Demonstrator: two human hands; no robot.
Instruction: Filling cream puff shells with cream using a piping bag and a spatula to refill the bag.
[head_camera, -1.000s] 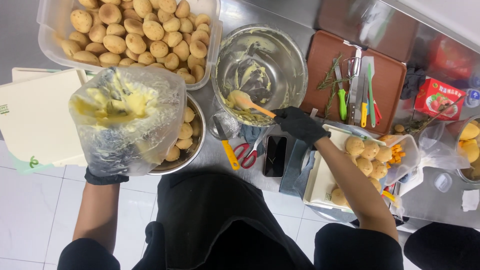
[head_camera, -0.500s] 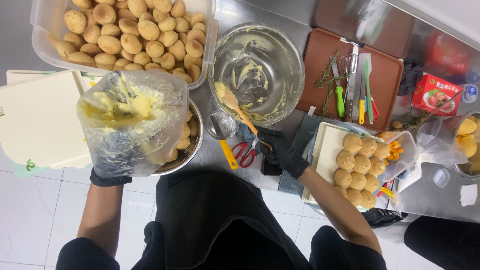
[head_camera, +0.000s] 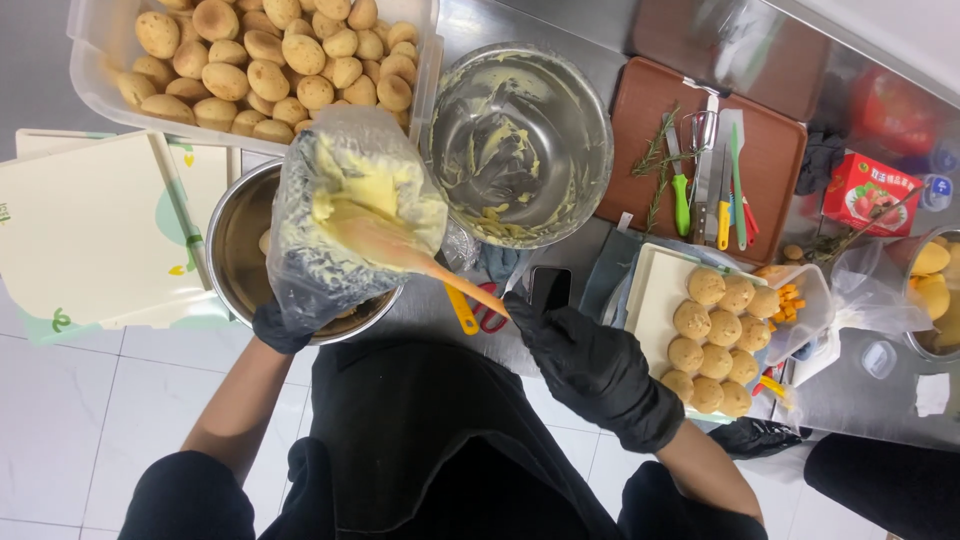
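Observation:
My left hand (head_camera: 277, 327), in a black glove, grips a clear plastic bag (head_camera: 345, 215) partly filled with pale yellow cream, held above a small steel bowl (head_camera: 235, 245). In my right hand (head_camera: 590, 365), also black-gloved, is an orange-handled spatula (head_camera: 420, 260) whose blade is pushed into the open bag. Just beyond the bag stands a large steel mixing bowl (head_camera: 520, 140) smeared with leftover cream.
A clear tub of round baked puffs (head_camera: 265, 60) sits at the back left. A white tray with several puffs (head_camera: 710, 340) lies at the right. A brown cutting board with knives and herb sprigs (head_camera: 710, 165), scissors (head_camera: 475, 305), a phone (head_camera: 549, 290) and white boxes (head_camera: 95, 230) surround them.
My right hand has lifted the spatula out of the large mixing bowl and put its blade into the bag. The bag has shifted right, closer to the mixing bowl.

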